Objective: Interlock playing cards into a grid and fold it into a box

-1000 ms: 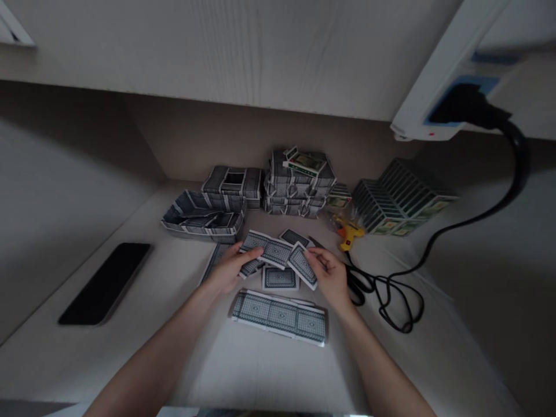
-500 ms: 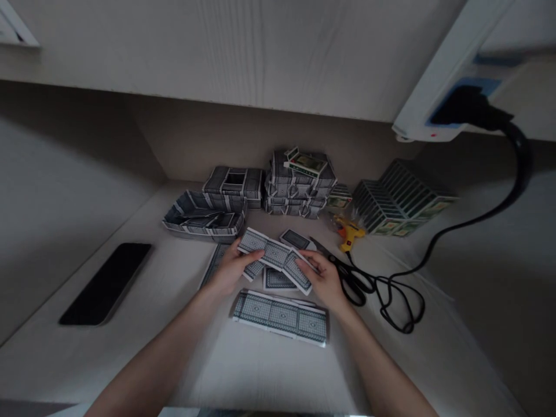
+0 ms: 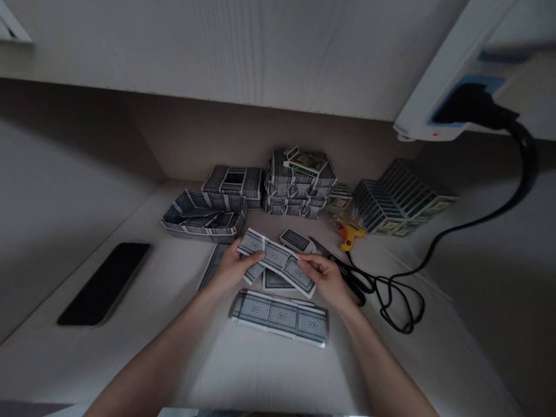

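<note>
Between my hands is a strip of patterned playing cards (image 3: pixel 274 255), held slightly above the table and slanting down to the right. My left hand (image 3: pixel 232 267) pinches its left end, thumb on top. At the other end, my right hand (image 3: pixel 322 277) grips the last card between thumb and fingers. Beneath the strip lie loose playing cards (image 3: pixel 275 281), partly covered. A joined panel of cards (image 3: pixel 280 317) rests nearer to me, and a small card stack (image 3: pixel 297 239) sits just beyond the strip.
Card-built boxes (image 3: pixel 299 182) and an open card tray (image 3: pixel 204 223) stand at the back. On the right are a yellow glue gun (image 3: pixel 348 231), black scissors (image 3: pixel 351 278), a looped cable (image 3: pixel 403 313) and rows of card packs (image 3: pixel 395 200). A phone (image 3: pixel 106 284) lies left.
My right hand has turned the right-hand card, so it lines up more nearly with the rest of the strip. My left hand stays almost still.
</note>
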The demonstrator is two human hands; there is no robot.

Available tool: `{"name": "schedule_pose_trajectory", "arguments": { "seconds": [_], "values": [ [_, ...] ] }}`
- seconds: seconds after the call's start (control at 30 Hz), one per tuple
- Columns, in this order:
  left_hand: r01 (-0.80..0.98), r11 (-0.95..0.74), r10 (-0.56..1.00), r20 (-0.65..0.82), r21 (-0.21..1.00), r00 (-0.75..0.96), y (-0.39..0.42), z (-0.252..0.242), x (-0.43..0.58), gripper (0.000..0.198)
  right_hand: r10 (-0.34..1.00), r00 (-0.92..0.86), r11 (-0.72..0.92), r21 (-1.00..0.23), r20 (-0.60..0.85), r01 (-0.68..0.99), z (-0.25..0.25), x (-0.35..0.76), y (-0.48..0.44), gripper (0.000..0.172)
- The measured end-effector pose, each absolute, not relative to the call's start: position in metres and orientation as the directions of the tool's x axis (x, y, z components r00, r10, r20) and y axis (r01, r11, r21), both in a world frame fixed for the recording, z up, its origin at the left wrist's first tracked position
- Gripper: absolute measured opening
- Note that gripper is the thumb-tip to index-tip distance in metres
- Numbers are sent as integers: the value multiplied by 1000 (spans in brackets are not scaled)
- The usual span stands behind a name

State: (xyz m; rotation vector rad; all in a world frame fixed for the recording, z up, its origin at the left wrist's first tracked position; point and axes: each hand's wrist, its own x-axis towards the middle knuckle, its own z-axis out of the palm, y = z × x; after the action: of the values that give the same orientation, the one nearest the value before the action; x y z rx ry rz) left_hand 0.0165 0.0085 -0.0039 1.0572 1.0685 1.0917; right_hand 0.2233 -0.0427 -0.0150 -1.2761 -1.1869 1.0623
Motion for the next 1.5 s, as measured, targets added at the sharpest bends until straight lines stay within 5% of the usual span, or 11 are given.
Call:
{"name": "schedule_pose_trajectory", "arguments": {
  "seconds": [0.53,0.87,1.5],
  "values": [
    [-67,178,967,-162,982,196,6,-3,17,37,996,75,33,-981,48,189,-15,224,-44,26],
    [-102,214,954,-186,971,234,3,-5,20,44,999,49,16,-997,20,71,-18,220,-46,37],
    [19,134,958,-135,991,251,-2,-2,24,40,970,58,196,-898,237,393,-12,221,-48,24]
  ]
}}
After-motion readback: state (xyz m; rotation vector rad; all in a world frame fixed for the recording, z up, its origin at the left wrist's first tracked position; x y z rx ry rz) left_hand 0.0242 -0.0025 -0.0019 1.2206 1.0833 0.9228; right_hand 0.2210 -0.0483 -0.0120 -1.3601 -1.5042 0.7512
